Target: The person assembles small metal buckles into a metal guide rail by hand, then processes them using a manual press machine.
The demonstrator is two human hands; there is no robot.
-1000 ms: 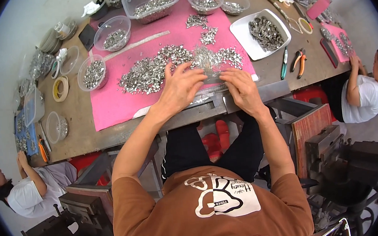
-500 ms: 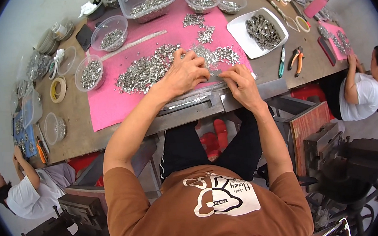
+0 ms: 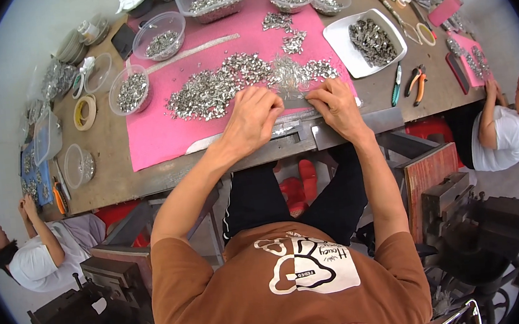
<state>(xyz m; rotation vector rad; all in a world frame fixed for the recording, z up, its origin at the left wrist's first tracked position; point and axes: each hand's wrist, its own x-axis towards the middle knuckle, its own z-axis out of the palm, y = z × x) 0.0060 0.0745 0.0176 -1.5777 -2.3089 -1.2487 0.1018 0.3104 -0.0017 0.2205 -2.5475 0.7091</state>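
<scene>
My left hand [image 3: 257, 115] is over the near edge of the pink mat [image 3: 152, 139], its fingers curled together in a pinch. A short way to its right, my right hand [image 3: 334, 108] pinches with thumb and forefinger. Whatever either hand holds is too small or hidden to make out. Just beyond them lies a heap of thin, clear-looking slivers [image 3: 288, 73], between a wide pile of small silver metal pieces [image 3: 203, 95] and a smaller silver pile [image 3: 320, 68]. Below the hands, a grey metal bar [image 3: 356, 129] runs along the table edge.
Clear tubs of silver pieces [image 3: 159, 28] stand at the back. A white tray [image 3: 339, 45] of darker pieces, a green-handled tool [image 3: 396, 86] and orange-handled pliers [image 3: 416, 84] lie right. Tape [image 3: 85, 113] lies left. Co-workers sit at left [image 3: 40, 255] and right [image 3: 500, 129].
My left hand has drawn back from the piles toward the table edge, its fingers closing in. My right hand stays close to the same spot. The view has shifted slightly.
</scene>
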